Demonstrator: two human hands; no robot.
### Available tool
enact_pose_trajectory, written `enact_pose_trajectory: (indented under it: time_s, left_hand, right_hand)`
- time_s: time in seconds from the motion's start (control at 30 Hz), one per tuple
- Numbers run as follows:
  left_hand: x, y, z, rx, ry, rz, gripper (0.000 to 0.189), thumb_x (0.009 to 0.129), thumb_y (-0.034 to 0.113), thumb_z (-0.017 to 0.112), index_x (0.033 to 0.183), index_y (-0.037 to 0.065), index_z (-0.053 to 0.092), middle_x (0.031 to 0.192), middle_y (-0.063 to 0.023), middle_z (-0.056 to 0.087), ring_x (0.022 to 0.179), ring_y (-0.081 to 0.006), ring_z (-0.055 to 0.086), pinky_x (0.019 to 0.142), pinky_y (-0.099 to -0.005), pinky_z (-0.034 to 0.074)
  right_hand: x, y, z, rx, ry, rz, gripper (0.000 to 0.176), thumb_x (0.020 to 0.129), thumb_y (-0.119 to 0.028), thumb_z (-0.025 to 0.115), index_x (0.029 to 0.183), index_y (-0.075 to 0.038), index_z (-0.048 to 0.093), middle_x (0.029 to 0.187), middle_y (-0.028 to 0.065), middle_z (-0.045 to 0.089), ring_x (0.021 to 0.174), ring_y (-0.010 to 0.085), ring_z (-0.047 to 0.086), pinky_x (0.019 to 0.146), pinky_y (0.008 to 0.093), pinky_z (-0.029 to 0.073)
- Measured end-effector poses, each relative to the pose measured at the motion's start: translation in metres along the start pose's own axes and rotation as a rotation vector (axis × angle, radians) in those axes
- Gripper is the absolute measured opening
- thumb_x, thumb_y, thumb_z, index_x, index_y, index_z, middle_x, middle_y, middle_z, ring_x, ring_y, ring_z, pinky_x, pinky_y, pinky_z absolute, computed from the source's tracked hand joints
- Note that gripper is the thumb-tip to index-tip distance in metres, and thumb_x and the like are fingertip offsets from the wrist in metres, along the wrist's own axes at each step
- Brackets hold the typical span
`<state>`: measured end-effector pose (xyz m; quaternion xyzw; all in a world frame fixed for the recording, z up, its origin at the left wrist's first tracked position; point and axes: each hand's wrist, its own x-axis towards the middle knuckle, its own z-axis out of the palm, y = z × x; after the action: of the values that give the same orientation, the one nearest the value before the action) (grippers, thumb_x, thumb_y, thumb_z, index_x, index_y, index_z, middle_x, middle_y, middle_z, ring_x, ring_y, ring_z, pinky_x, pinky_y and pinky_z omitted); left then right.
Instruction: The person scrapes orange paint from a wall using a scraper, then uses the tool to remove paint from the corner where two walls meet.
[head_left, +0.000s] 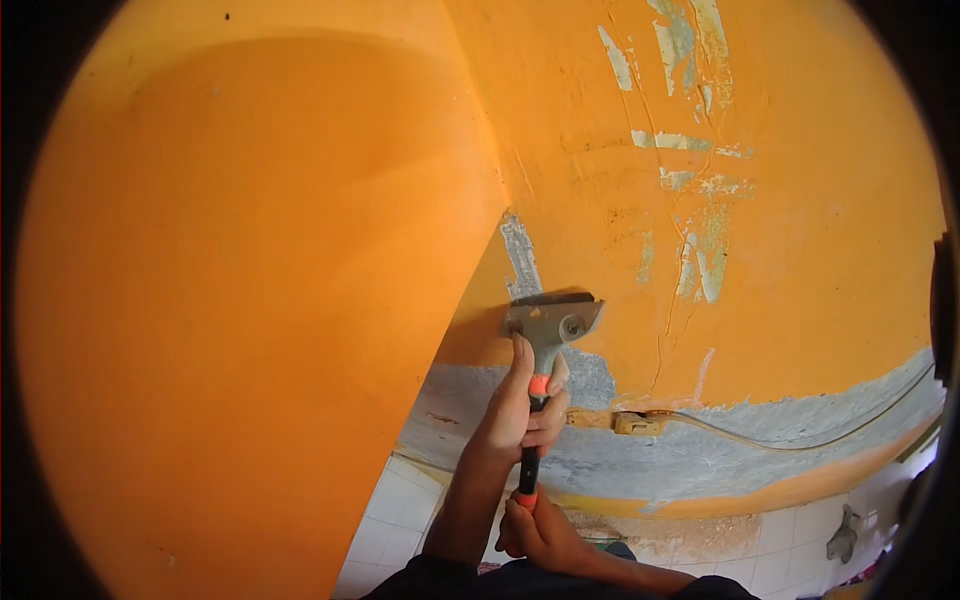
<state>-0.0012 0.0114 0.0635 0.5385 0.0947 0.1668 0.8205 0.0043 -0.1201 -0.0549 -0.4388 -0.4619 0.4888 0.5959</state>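
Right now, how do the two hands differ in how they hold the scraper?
The left hand grips high, near the scraper head; the right hand holds the bottom of the handle. The left thumb stretches up toward the head; the right hand is curled. Both grip one tool.

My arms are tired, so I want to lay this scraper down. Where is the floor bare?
White tiles show between the dusty brown patch and the crumpled grey thing; a narrower patch lies between the left-hand orange wall and the left forearm. Crowded: low on the scraper, by the right hand and dark clothing.
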Motion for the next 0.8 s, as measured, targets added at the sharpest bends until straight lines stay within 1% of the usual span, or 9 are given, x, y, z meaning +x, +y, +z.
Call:
enact_pose_trajectory:
  time_s: [0.13,0.2,0.23,0.4,0.47,0.5,0.57,0.67,0.8]
  left_hand:
    - [0.004,0.013,0.004,-0.049,0.039,0.023,0.065,0.089,0.074,0.018,0.077,0.014,0.039,0.042,0.006,0.024,0.028,-0.0047,0.019,0.027,-0.0227,0.024]
    - [0.006,0.015,0.001,-0.07,-0.017,0.041,0.065,0.088,0.074,0.018,0.077,0.014,0.039,0.042,0.0058,0.024,0.028,-0.0047,0.02,0.027,-0.0227,0.024]
    - [0.004,0.007,0.001,-0.117,-0.034,-0.018,0.065,0.089,0.074,0.018,0.077,0.013,0.039,0.042,0.0057,0.024,0.029,-0.0047,0.019,0.027,-0.0222,0.023]
    - [0.005,0.021,0.007,-0.026,-0.045,0.008,0.064,0.09,0.073,0.018,0.077,0.014,0.039,0.042,0.0062,0.023,0.028,-0.0051,0.019,0.026,-0.0227,0.023]
    - [0.006,0.023,0.008,-0.021,-0.065,0.048,0.064,0.09,0.072,0.017,0.078,0.013,0.039,0.042,0.0063,0.023,0.028,-0.0052,0.019,0.027,-0.0225,0.024]
    - [0.004,0.019,0.007,-0.012,-0.07,0.05,0.064,0.09,0.072,0.017,0.078,0.013,0.039,0.042,0.0063,0.023,0.028,-0.0052,0.019,0.027,-0.0225,0.024]
    - [0.002,0.004,0.003,-0.094,-0.056,0.011,0.059,0.093,0.068,0.019,0.078,0.014,0.038,0.042,0.0069,0.022,0.028,-0.0044,0.017,0.027,-0.0222,0.024]
    - [0.006,0.023,0.009,-0.088,-0.06,0.051,0.059,0.093,0.068,0.019,0.078,0.014,0.039,0.042,0.0071,0.022,0.028,-0.0044,0.017,0.027,-0.0225,0.024]
    - [0.001,0.013,0.009,-0.063,-0.036,0.003,0.063,0.091,0.071,0.015,0.079,0.014,0.039,0.042,0.0062,0.023,0.028,-0.0053,0.019,0.028,-0.0224,0.025]
  right_hand:
    - [0.006,-0.013,-0.003,-0.036,-0.01,0.042,0.033,0.101,-0.035,0.039,0.1,-0.002,0.037,0.066,0.0065,0.06,0.056,0.0148,0.061,0.054,0.0286,0.048]
    - [0.003,-0.013,-0.002,-0.068,-0.023,0.025,0.033,0.101,-0.034,0.039,0.1,-0.001,0.037,0.065,0.0064,0.059,0.056,0.0147,0.061,0.054,0.0286,0.048]
    - [-0.003,-0.005,0.001,-0.008,-0.001,0.009,0.032,0.101,-0.034,0.039,0.1,-0.002,0.037,0.065,0.0064,0.06,0.056,0.0147,0.061,0.053,0.0287,0.048]
    - [0.006,-0.014,0.001,-0.01,-0.012,-0.026,0.032,0.101,-0.033,0.039,0.1,-0.001,0.038,0.065,0.0064,0.059,0.056,0.0148,0.061,0.051,0.0292,0.047]
    - [0.01,-0.014,0.0,-0.04,-0.008,-0.016,0.021,0.102,-0.024,0.036,0.101,-0.003,0.035,0.067,0.0068,0.055,0.057,0.0138,0.058,0.055,0.0268,0.048]
    - [0.007,-0.012,0.001,-0.04,-0.006,-0.027,0.021,0.102,-0.024,0.036,0.101,-0.003,0.035,0.067,0.0068,0.055,0.057,0.0138,0.058,0.055,0.0268,0.048]
    - [-0.003,-0.003,0.002,0.078,0.005,-0.019,0.031,0.101,-0.033,0.04,0.102,-0.001,0.04,0.065,0.0056,0.06,0.056,0.0155,0.06,0.052,0.0299,0.047]
    - [0.01,-0.012,-0.003,-0.071,-0.004,-0.06,0.03,0.101,-0.032,0.04,0.1,-0.002,0.04,0.065,0.0055,0.06,0.056,0.0154,0.06,0.053,0.03,0.047]
    - [-0.002,-0.013,0.0,0.018,0.005,0.035,0.031,0.101,-0.032,0.04,0.1,-0.001,0.04,0.066,0.0059,0.061,0.055,0.0151,0.06,0.052,0.0296,0.047]
